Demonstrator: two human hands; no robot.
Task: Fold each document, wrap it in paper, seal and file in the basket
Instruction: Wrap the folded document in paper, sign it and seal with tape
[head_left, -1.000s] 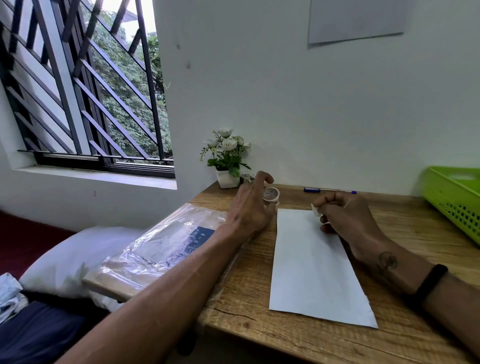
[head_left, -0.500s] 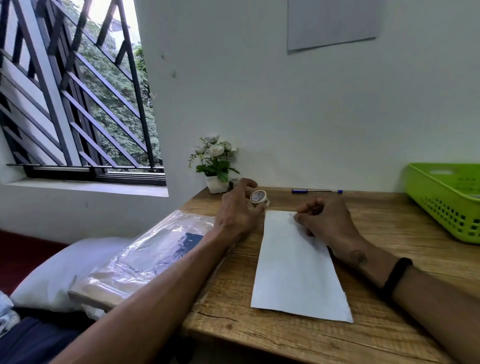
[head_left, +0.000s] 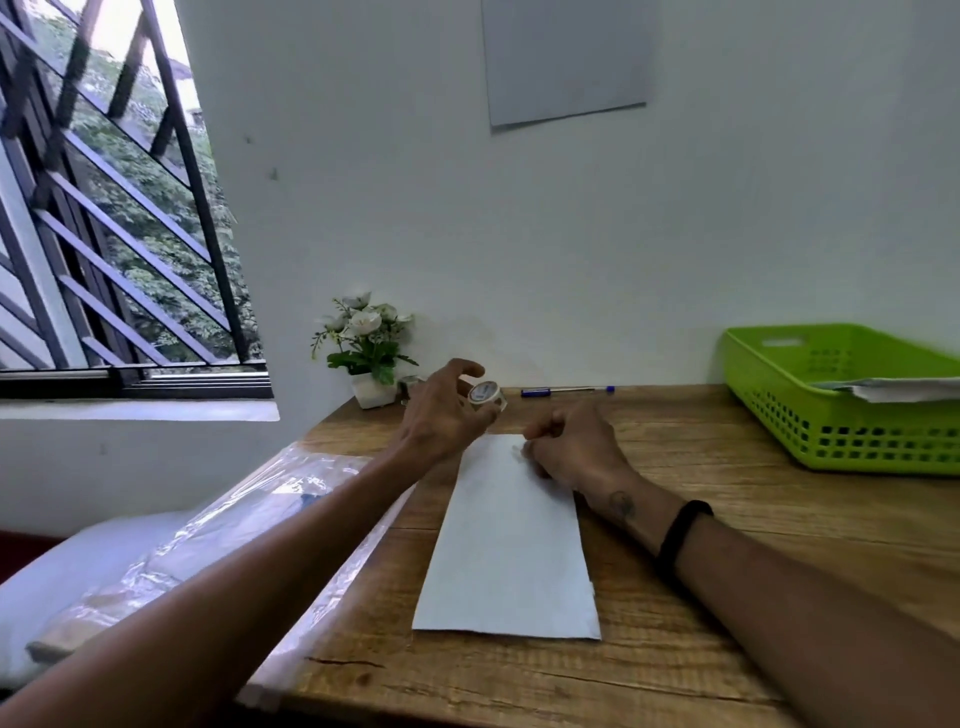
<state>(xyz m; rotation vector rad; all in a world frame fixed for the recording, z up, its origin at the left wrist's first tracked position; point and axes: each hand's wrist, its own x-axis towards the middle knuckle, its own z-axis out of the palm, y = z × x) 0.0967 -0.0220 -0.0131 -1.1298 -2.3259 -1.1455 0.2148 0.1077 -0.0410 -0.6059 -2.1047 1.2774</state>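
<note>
Wooden desk (head_left: 675, 519) underneath; green basket (head_left: 841, 441) well right of the fingers, papers inside. Folded white paper (head_left: 506, 545) flat, far end under right hand (head_left: 571, 447), fingers curled, pressing its top edge. Tape roll (head_left: 487, 397) pinched by left hand (head_left: 441, 410), just beyond.

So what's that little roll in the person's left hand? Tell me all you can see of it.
The tape roll is a small ring, apparently clear tape on a pale core with a faint printed label too blurred to read. The left hand grips it between thumb and fingers, tilted, just past the far end of the white wrapped paper, above the wooden table.
</note>
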